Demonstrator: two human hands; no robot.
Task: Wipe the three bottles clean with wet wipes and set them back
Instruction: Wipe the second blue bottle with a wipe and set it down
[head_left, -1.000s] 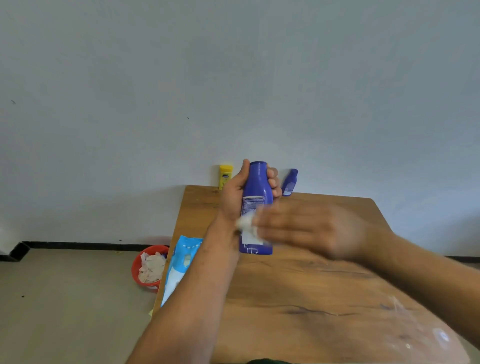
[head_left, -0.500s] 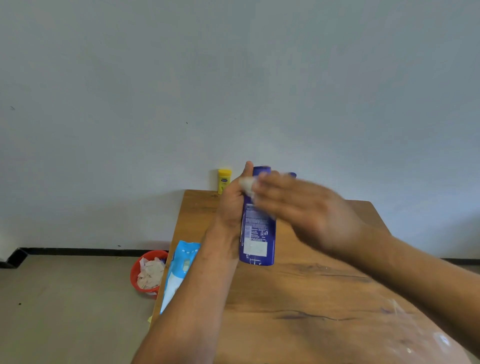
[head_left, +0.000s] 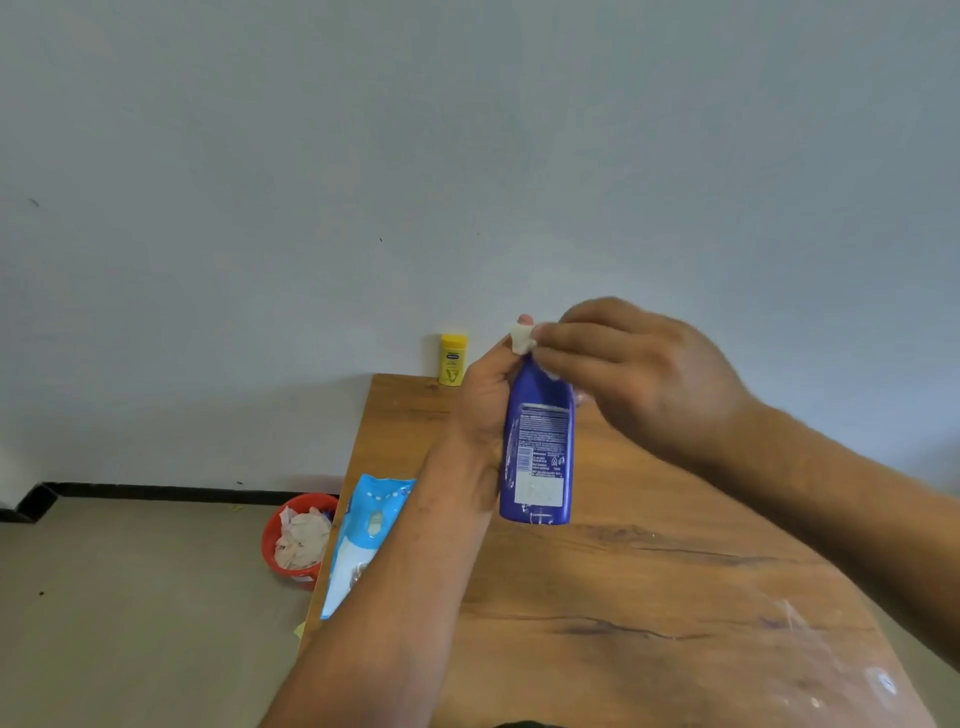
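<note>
Over the wooden surface (head_left: 649, 597), my left grip (head_left: 485, 405) is clasping the blue bottle (head_left: 540, 447) upright in mid-air while my right grip (head_left: 639, 374) is pinching a wet wipe (head_left: 522, 339) onto its cap; setting it back at the far edge is likely coming next.

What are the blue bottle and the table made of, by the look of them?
Blue bottle: probably plastic, smooth with a soft sheen and even colour. Table: wood or wood-look laminate, matt, with dark grain streaks; the picture cannot settle which.
</note>
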